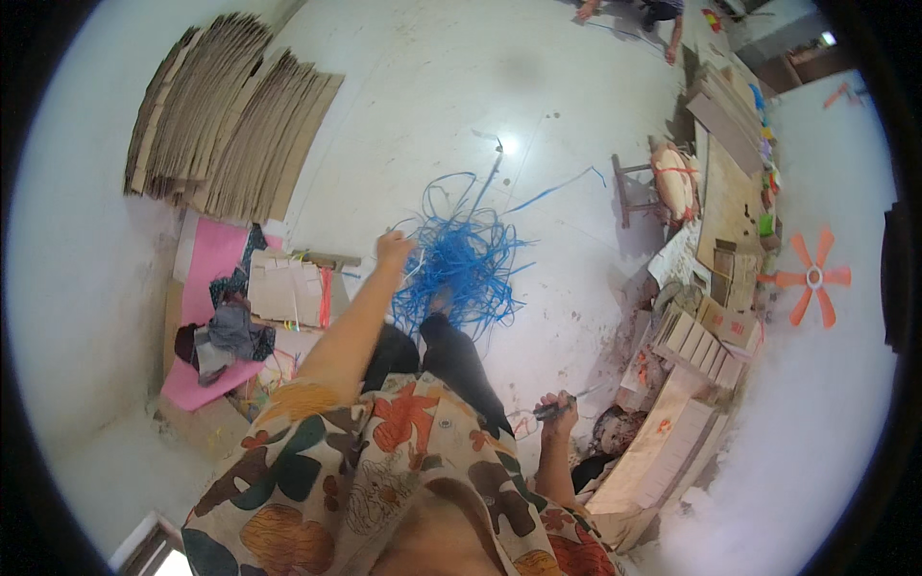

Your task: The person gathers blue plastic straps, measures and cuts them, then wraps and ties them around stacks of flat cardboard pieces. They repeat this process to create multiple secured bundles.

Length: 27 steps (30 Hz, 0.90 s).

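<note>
My left hand (392,248) reaches forward at the left edge of a loose tangle of blue plastic strapping (463,257). Its fingers are closed, and a thin pale strand shows beside them; what they grip is too small to make out. The tangle lies on the floor around my feet, with loose ends trailing away from it. Lower right, my right hand (559,415) is wrapped round the dark handle of a knife-like tool (588,391), whose thin metal end points right.
Flat cardboard stacks (235,125) stand at the left wall. A pink sheet (213,259) with crumpled dark cloth (230,336) lies left. A small wooden stool (626,192) and cardboard pieces (696,346) line the right side. Another person's hand (670,56) shows at the far right.
</note>
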Available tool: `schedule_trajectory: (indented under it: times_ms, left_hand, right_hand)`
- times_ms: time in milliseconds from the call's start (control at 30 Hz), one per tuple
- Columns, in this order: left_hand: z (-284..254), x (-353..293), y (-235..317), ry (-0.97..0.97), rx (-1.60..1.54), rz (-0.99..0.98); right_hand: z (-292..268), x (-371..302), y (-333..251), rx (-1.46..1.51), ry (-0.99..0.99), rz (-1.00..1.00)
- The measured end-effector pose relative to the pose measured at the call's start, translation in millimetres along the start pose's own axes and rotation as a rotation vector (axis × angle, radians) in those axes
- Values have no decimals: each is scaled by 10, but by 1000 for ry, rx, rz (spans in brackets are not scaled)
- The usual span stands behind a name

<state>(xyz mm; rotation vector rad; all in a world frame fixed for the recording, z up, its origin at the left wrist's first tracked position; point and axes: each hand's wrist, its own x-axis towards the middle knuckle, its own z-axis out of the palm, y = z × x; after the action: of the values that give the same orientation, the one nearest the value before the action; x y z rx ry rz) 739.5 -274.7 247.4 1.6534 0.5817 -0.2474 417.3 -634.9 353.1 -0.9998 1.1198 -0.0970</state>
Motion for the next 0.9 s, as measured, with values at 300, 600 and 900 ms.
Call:
schedule_trajectory:
  times_ms: [300, 600, 900]
  left_hand:
    - [-2778, -1060, -268, 198, -23, -352]
    - [-2749, 203, -106, 35, 78, -311]
    - [-3175, 2770, 1819, -728, 520, -116]
  right_hand:
    - [1059, 829, -511, -545, -43, 179]
    - [2814, 900, -537, -814, -131, 170]
    - [3430, 414, 907, -749, 98, 454]
